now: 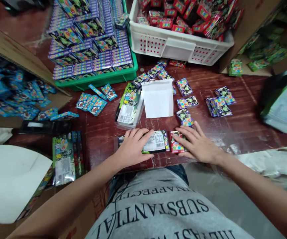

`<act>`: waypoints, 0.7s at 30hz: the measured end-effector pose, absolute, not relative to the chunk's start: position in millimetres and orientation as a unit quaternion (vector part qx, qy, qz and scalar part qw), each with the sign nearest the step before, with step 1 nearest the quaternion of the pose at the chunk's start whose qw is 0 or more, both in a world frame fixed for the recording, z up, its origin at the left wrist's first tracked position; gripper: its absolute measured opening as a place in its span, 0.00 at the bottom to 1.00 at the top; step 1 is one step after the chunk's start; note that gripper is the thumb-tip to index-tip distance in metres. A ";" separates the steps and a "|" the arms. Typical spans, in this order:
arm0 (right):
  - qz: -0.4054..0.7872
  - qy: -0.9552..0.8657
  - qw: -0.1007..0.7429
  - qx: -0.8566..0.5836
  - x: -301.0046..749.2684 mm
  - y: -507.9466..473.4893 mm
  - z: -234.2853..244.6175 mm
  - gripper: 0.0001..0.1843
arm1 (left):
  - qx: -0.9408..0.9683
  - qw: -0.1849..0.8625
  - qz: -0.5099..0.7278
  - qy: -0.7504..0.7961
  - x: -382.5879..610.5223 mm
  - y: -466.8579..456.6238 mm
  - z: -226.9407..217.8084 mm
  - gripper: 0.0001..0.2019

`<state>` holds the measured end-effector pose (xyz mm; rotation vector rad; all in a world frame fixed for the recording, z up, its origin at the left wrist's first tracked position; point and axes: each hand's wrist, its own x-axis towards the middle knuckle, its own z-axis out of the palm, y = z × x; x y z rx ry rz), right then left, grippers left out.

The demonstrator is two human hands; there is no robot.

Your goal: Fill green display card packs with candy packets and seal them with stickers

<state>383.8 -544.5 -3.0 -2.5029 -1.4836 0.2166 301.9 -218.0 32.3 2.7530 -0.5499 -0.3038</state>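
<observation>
My left hand (134, 146) lies over a flat black-and-green printed package (155, 142) at the table's near edge, thumb below and fingers along the top, holding it. A white barcode label faces up, and the edge of a purple box (167, 140) shows at its right end. My right hand (200, 144) is closed on a small red box (176, 142), fingers across its top and right side. The red box stands just right of the package. Behind my right fingers lies a purple box (184, 117). Part of the package is hidden under my left hand.
A white card (158, 98), a labelled package (129, 104) and several purple and blue boxes lie ahead. Farther back stand a green tray (96, 79) of stacked boxes and a white basket (180, 49) of red boxes. Cardboard boxes flank both sides; plastic bags (286, 99) lie right.
</observation>
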 end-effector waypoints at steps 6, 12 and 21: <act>0.060 -0.545 0.152 -0.823 385.5 -504.9 -3.2 0.37 | 0.956 0.189 -0.109 -0.197 300.7 -210.9 27.4 0.44; 0.034 -0.528 0.141 -0.837 388.5 -502.5 -2.2 0.36 | 0.958 0.199 -0.091 -0.185 298.9 -202.8 26.4 0.43; -0.010 -0.440 0.208 -0.874 373.1 -493.8 3.6 0.39 | 0.970 0.193 -0.079 -0.126 289.9 -212.1 32.1 0.45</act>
